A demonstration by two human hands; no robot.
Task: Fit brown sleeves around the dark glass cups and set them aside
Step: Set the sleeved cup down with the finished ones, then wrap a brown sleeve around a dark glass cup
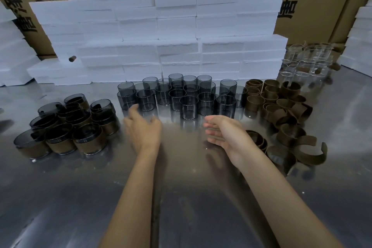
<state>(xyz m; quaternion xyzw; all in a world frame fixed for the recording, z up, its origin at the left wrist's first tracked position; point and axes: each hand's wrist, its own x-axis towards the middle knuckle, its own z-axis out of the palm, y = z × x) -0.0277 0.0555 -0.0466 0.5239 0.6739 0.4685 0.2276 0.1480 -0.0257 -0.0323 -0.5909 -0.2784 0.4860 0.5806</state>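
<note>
Smoked dark glass cups [182, 94], bare and upright, cluster mid-table on the reflective metal tabletop [80, 197]. Curled brown sleeves [281, 110] lie heaped to their right. Sleeved cups [68, 125] stand grouped at left. Left hand [144, 127] hovers near the front-left bare cups, fingers loosely spread, holding nothing. Right hand [225, 134] hovers, relaxed and empty. White foam blocks [161, 36] stacked behind.

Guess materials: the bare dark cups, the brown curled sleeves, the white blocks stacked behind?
Bare dark cups: smoky tinted glass, see-through with glossy rims. Brown curled sleeves: matte, flexible bands, possibly cork or faux leather; unclear. White blocks: likely foam, matte with rough edges.
</note>
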